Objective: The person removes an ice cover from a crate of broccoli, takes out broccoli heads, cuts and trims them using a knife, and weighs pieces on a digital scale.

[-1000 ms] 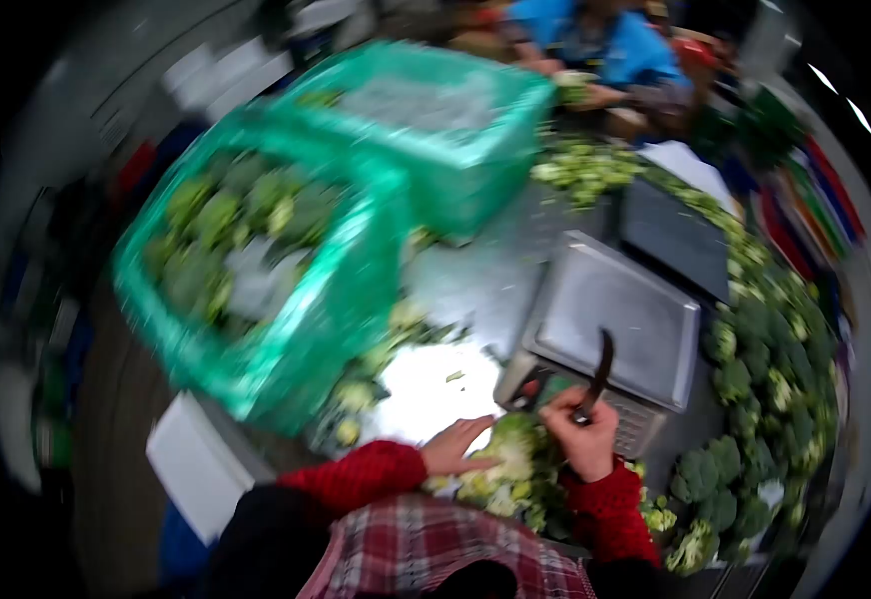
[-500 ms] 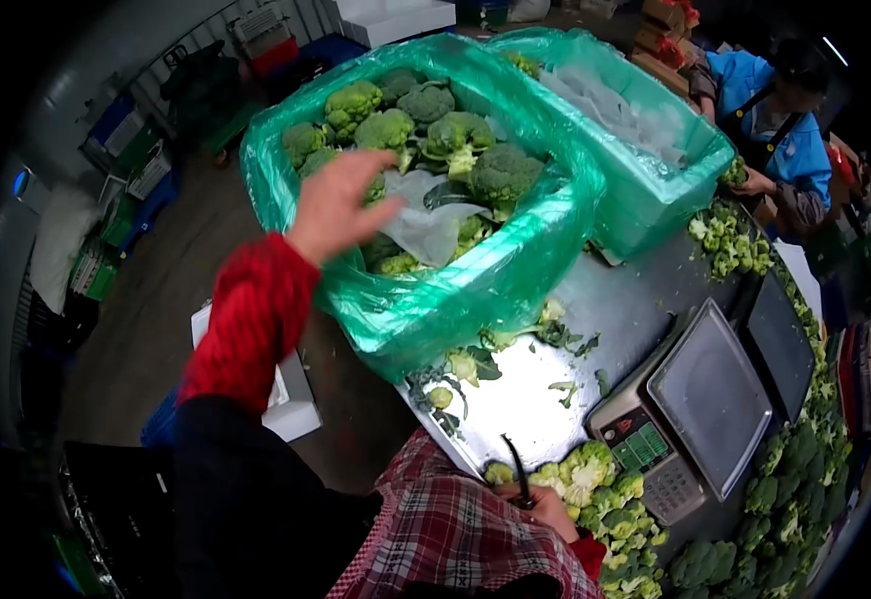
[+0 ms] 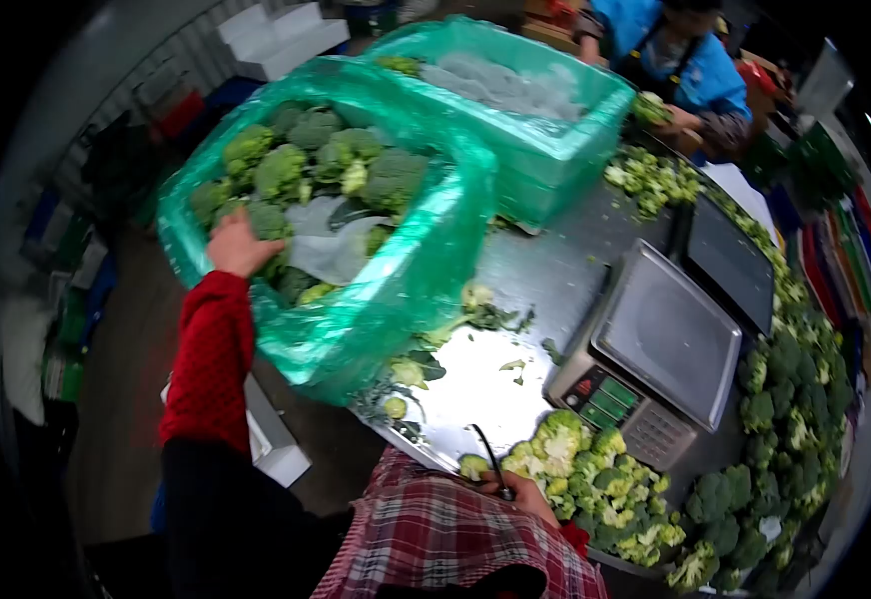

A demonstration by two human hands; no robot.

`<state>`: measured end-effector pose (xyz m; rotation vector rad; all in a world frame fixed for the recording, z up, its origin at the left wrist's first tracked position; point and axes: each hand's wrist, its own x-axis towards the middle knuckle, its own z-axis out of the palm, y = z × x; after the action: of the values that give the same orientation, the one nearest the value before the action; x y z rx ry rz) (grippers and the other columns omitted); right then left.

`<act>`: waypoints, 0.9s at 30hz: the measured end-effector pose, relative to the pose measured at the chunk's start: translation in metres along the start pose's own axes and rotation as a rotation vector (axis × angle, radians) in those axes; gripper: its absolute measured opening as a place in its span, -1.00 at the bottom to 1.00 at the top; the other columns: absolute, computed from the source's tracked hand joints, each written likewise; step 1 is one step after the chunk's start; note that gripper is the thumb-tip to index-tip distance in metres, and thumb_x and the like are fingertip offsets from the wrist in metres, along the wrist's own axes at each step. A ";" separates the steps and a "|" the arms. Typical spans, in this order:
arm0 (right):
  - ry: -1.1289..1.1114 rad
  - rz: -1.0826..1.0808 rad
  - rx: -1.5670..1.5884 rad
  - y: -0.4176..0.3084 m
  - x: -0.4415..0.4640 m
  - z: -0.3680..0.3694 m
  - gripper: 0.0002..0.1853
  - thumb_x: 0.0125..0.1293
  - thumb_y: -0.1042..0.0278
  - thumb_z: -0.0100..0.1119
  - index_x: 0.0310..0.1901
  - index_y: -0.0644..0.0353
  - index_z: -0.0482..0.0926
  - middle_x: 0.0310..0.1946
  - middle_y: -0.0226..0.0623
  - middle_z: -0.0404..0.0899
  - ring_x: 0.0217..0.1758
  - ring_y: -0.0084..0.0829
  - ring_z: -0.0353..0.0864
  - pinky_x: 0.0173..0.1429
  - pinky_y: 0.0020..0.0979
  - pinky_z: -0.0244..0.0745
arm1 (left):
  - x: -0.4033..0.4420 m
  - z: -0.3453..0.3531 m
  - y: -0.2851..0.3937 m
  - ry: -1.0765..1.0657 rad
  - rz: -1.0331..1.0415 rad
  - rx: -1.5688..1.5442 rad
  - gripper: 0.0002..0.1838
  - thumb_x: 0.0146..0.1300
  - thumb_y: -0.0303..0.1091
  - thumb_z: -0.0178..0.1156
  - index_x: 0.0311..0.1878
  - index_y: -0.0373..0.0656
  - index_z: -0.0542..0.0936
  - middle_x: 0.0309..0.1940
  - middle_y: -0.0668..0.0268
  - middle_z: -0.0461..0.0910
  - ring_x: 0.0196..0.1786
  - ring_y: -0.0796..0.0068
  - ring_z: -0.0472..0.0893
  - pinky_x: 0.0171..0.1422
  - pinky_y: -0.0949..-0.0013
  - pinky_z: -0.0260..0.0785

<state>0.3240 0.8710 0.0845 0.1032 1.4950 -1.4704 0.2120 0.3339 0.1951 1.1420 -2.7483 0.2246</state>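
Note:
My left hand [image 3: 239, 246] is down inside the green-lined crate [image 3: 376, 324], its thumb spread from the fingers against a broccoli head [image 3: 266, 222]. It touches the broccoli, with no firm grip visible. More heads fill the crate around a sheet of whitish plastic film [image 3: 331, 245]. Low by the table edge, my right hand [image 3: 527, 496] is closed around a knife [image 3: 491, 454] with a thin, dark, curved blade pointing up. Cut broccoli pieces [image 3: 560, 439] lie right beside that hand, and a small floret [image 3: 472, 467] sits near the blade.
A digital scale [image 3: 655, 339] stands on the metal table [image 3: 540, 270]. Behind the crate is a second green-lined crate [image 3: 555, 165]. Broccoli heads [image 3: 790, 399] are piled along the right. Across the table, a person in blue [image 3: 710, 65] holds broccoli. Trimmings [image 3: 411, 374] lie by the near crate.
My left hand has lowered from above the crate onto the broccoli at its left side. The view has shifted to the right. My right hand keeps the knife at the table edge.

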 end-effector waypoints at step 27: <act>0.027 -0.121 -0.398 -0.016 0.030 0.028 -0.64 0.40 0.33 0.22 0.16 0.29 0.57 -0.12 -0.17 0.70 -0.07 -0.41 0.61 0.11 -0.39 0.47 | 0.114 0.037 0.098 0.046 0.265 -0.499 0.00 -0.24 0.01 0.57 0.24 -0.32 0.35 0.21 -0.12 0.41 0.25 -0.08 0.46 0.32 0.07 0.35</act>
<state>0.3142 0.8286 0.0822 -0.2121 1.8130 -1.2393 0.0598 0.3166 0.1739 0.6356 -2.6783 -0.3821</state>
